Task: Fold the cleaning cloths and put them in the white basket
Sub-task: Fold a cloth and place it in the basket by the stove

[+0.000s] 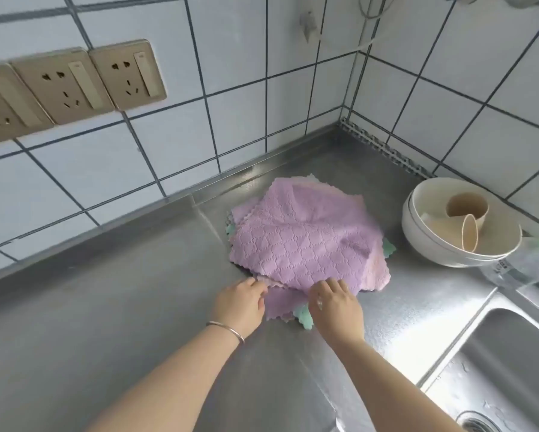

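Several cleaning cloths (305, 241) are lying in a loose, overlapping pile on the steel bench (106, 307), near the tiled corner, with a lilac one on top and mint-green and pale pink edges peeking out beneath it. Both hands are working at the near edge of the pile, probably because that is the easiest place to separate one cloth from the rest. The left hand (241, 304) is resting at the pile's near left corner with its fingers curled onto the fabric edge, seemingly pinching or pinning a layer so the stack is not sliding. The right hand (335, 304) is lying just beside it, fingers bent over the lilac cloth's scalloped hem, apparently gripping it in order to lift or peel it free; exactly how many layers each hand is holding is hidden under the fingers. The top cloth is puckering toward the right, which suggests it is slack rather than flattened for folding. No cloth is looking folded yet, so the task is judged to be at its start. The white basket is not showing in this view. To the right, stacked white bowls (433, 238) are holding beige cups (467, 210), a clear bottle (523, 263) with a green cap is lying beside them, and the sink (495, 363) is sitting at the lower right, all apart from the pile.
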The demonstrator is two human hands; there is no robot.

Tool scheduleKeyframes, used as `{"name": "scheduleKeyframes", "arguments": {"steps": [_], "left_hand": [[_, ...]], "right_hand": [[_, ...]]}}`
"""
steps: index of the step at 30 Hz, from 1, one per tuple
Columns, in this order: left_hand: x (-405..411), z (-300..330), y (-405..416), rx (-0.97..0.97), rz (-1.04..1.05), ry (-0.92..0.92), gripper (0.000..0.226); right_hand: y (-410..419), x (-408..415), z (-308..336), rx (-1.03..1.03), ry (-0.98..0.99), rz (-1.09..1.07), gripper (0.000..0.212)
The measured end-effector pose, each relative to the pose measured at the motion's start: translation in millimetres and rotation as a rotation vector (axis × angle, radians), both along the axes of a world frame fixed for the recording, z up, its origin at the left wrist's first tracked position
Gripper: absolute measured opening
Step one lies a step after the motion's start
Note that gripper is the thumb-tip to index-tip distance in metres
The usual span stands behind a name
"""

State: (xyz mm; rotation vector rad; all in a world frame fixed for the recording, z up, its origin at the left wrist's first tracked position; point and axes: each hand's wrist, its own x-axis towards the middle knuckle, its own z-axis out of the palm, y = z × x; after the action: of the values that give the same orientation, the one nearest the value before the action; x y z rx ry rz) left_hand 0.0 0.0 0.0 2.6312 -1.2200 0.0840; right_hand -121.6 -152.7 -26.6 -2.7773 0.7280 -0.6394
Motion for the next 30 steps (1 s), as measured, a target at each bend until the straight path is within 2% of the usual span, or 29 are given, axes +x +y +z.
{"name": "scheduleKeyframes", "arguments": {"steps": [1, 3, 5, 9, 12, 14, 16, 17, 20, 21, 23, 26, 28, 30], "left_hand": [[2, -2, -6, -0.041, -0.026, 0.024, 0.035], [5, -6, -16, -0.028, -0.094, 0.033, 0.035], [8, -9, -26, -0.013, -0.115, -0.014, 0.035], [5, -11, -41, 0.011, -0.156, -0.024, 0.042], [3, -10, -54, -0.014, -0.189, -0.025, 0.049], [3, -6, -66, -0.017, -0.199, -0.021, 0.054], [4, -4, -79, -0.043, -0.204, -0.075, 0.045], [6, -1, -85, -0.047, -0.193, -0.097, 0.04], [23, 7, -89, -0.01, -0.112, -0.084, 0.046], [30, 8, -86, -0.006, -0.082, -0.075, 0.047], [43, 11, -79, -0.054, -0.037, -0.082, 0.049], [53, 29, -65, -0.091, -0.037, -0.041, 0.048], [57, 44, -52, -0.091, -0.017, -0.009, 0.052], [62, 60, -36, -0.173, 0.008, 0.088, 0.043]], "right_hand": [[-5, 0, 1, 0.036, 0.003, 0.011, 0.005], [-11, 2, 0, 0.037, 0.05, -0.01, 0.02], [-18, 3, -5, 0.065, 0.101, -0.031, 0.027], [-26, 0, -11, 0.178, 0.041, -0.068, 0.012], [-27, -3, -5, 0.172, -0.074, -0.04, 0.028], [-30, 1, 1, 0.129, -0.095, -0.031, 0.024], [-35, 5, 8, 0.113, -0.085, -0.039, 0.01], [-40, 8, 11, 0.13, -0.082, -0.048, 0.014], [-56, 5, 28, 0.185, -0.014, -0.099, 0.028], [-63, 4, 35, 0.173, -0.011, -0.096, 0.025], [-74, 0, 49, 0.145, 0.0, -0.034, 0.006], [-89, -1, 71, 0.18, 0.117, 0.12, 0.021], [-96, 1, 91, 0.214, 0.216, 0.166, 0.016], [-104, 4, 112, 0.268, 0.294, 0.161, 0.008]]}}
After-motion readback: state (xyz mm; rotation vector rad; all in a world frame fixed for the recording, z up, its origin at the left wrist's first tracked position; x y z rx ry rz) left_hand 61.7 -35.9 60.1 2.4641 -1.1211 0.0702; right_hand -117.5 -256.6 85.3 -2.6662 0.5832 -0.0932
